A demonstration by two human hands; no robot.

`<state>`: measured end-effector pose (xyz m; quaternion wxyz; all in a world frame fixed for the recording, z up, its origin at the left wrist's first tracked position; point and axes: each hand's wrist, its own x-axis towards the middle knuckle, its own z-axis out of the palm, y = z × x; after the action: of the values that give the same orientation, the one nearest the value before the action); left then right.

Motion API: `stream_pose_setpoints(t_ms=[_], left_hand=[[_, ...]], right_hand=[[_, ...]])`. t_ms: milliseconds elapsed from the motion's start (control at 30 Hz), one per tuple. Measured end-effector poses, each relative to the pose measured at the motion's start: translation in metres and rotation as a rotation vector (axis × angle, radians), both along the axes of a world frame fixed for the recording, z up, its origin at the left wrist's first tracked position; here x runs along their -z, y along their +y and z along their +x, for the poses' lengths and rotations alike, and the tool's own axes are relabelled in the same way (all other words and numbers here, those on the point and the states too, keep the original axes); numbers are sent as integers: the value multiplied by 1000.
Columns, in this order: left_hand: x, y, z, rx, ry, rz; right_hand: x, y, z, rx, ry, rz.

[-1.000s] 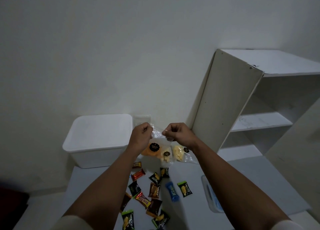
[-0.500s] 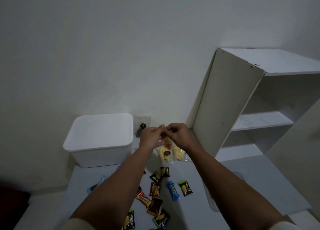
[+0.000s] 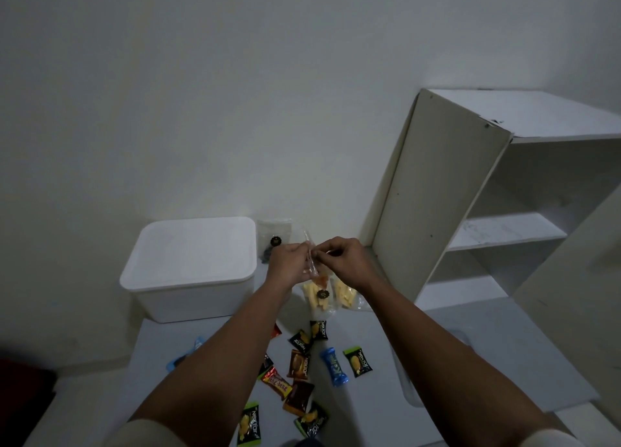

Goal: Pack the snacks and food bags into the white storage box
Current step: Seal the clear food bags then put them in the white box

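Two bare forearms reach away from the camera and meet over the far middle of the white table (image 3: 386, 396). The left hand (image 3: 288, 261) and the right hand (image 3: 342, 256) face each other with knuckles up, and both pinch the top of a clear food bag (image 3: 311, 261) between thumb and curled fingers. The bag hangs with its long axis running top to bottom, its crumpled upper edge sticking up between the hands; something orange shows at its lower end, though the plastic is hard to read in the dim light.

Just below the hands two more clear bags of pale yellow sticks (image 3: 319, 295) lie on the table, partly covered by the right wrist. Another clear bag with a dark round label (image 3: 274, 240) leans against the far wall, its lower part hidden behind the left hand.

To the left stands the white storage box (image 3: 191, 268), its lid on. Small wrapped snacks (image 3: 299, 362) lie scattered on the near table between the arms, pointing every which way; several are cut off by the left forearm. A white shelf unit (image 3: 470, 211) stands at the right.
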<state>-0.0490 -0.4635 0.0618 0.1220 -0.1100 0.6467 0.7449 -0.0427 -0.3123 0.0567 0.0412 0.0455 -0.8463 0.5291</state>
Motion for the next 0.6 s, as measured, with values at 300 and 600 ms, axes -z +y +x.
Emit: stream_pose_setpoints(t_ms=[300,600], left_hand=[[-3,-7,-1,133,125,-118],[-6,-4,2,131,309,-399]], right_hand=[[-7,3,4,22,-84,-194],[-9,8,1,-8,-160,-267]])
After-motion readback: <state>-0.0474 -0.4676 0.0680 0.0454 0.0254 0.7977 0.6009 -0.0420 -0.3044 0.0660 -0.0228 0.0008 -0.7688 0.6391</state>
